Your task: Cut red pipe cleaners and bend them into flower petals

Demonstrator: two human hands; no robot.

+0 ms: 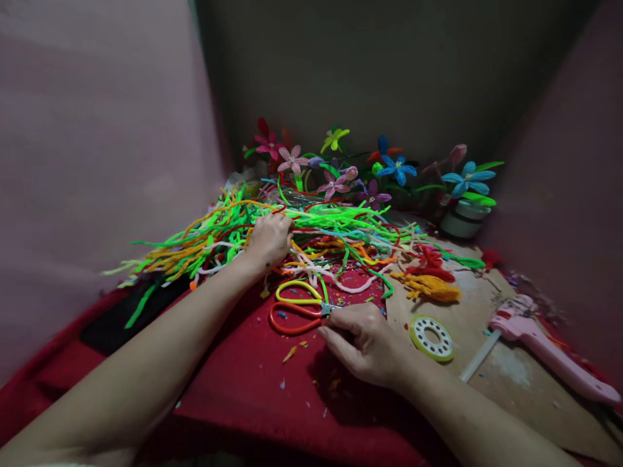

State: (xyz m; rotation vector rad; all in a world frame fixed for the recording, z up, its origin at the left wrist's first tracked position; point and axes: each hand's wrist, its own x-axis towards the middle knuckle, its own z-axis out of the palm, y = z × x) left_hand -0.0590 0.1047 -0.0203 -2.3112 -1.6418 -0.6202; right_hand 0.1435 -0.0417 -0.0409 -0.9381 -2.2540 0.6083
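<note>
My left hand (pixel 270 239) reaches into a tangled heap of pipe cleaners (pixel 335 217), mostly bright green with orange, red, pink and white ones. Its fingers are curled closed on some strands; the fingertips are hidden. Nearer to me, my right hand (pixel 365 340) pinches a pair of scissors (pixel 296 329) at the blade end. The scissors' yellow and orange-red loop handles point left, and the fingers cover most of the blades. Small coloured scraps lie scattered on the red cloth (pixel 243 395) around the scissors.
Right of my right hand lie a white-and-yellow spool (pixel 432 338) and a pink glue gun (pixel 549 350) with a glue stick, on a brown board (pixel 506 389). An orange pipe cleaner bundle (pixel 428 287) sits farther back. Behind the heap stand fuzzy flowers (pixel 398 170) and a jar (pixel 464 219).
</note>
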